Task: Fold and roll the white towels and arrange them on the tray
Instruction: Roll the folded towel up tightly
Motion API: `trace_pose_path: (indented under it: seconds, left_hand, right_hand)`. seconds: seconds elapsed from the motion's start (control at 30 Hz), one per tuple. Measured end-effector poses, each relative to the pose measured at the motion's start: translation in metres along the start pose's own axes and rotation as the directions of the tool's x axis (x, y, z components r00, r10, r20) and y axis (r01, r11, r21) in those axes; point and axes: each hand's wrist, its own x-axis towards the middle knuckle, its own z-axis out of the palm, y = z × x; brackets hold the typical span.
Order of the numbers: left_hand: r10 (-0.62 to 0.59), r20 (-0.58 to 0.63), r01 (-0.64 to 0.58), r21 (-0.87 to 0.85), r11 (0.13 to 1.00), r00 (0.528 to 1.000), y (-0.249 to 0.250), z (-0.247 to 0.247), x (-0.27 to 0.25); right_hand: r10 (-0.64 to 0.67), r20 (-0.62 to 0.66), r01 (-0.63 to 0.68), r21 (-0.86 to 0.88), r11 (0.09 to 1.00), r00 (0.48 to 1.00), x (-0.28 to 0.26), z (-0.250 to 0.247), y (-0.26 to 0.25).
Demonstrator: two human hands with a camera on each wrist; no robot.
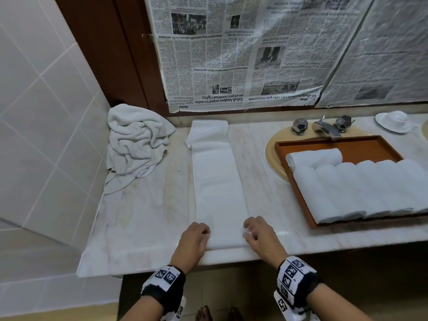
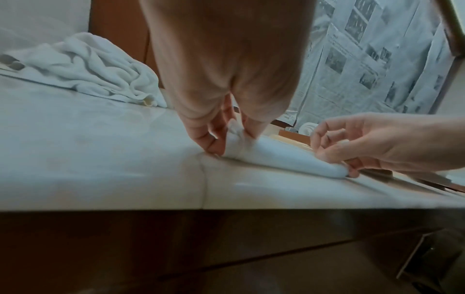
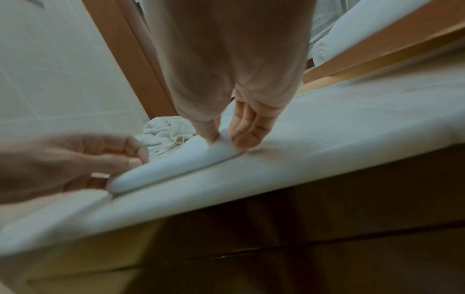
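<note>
A long folded white towel (image 1: 217,186) lies as a strip on the marble counter (image 1: 143,216), running away from me. Its near end is turned up into a small roll (image 2: 281,157) close to the counter's front edge. My left hand (image 1: 203,235) pinches the roll's left end (image 2: 234,137) between thumb and fingers. My right hand (image 1: 249,230) pinches the right end (image 3: 224,143). A brown wooden tray (image 1: 370,149) at the right holds a row of several rolled white towels (image 1: 361,188), with one more roll (image 1: 315,157) lying across behind them.
A crumpled heap of white towels (image 1: 136,144) sits in the back left corner against the tiled wall. The tray rests over a beige sink with a metal faucet (image 1: 326,128). A white cup and saucer (image 1: 393,120) stand far right. Newspaper covers the wall behind.
</note>
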Motion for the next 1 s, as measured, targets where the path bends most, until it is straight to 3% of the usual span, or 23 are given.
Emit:
trace_pose_path:
  seconds: [0.13, 0.23, 0.33, 0.43, 0.6, 0.7, 0.87, 1.0]
  left_hand:
    - [0.025, -0.030, -0.018, 0.214, 0.977, 0.999, 0.003, 0.008, 0.000]
    - [0.065, 0.032, -0.072, 0.367, 0.928, 0.997, 0.005, 0.004, -0.004]
    - [0.141, 0.039, -0.146, 0.347, 0.926, 0.989, 0.007, 0.005, -0.009]
    - [0.183, 0.035, -0.184, 0.328, 0.927, 0.983, 0.006, 0.006, -0.017]
    - [0.160, 0.055, -0.168, 0.445, 0.880, 0.986, 0.011, 0.011, -0.018]
    - [0.105, 0.014, -0.101, 0.441, 0.892, 0.994, 0.015, 0.010, -0.011]
    - [-0.069, 0.014, 0.062, 0.311, 0.948, 0.997, 0.021, 0.006, 0.006]
    - [-0.195, -0.008, 0.195, 0.027, 0.980, 0.981, 0.016, 0.002, 0.015]
  right_hand:
    - [-0.200, 0.088, 0.217, -0.273, 0.937, 0.976, 0.000, 0.008, 0.000]
    - [-0.243, 0.143, 0.281, -0.401, 0.872, 0.959, -0.005, 0.006, -0.007]
    - [-0.262, 0.155, 0.304, -0.524, 0.796, 0.952, -0.001, 0.008, -0.013]
    - [-0.251, 0.175, 0.306, -0.554, 0.774, 0.952, 0.000, 0.009, -0.017]
    - [-0.205, 0.126, 0.240, -0.446, 0.862, 0.971, 0.001, 0.014, -0.018]
    - [-0.060, 0.140, 0.092, -0.240, 0.966, 0.988, 0.012, 0.007, -0.018]
    - [0.061, 0.160, -0.051, -0.064, 0.997, 0.985, 0.024, -0.006, -0.019]
    - [-0.042, 0.044, 0.043, -0.033, 0.999, 0.998, 0.017, -0.005, -0.011]
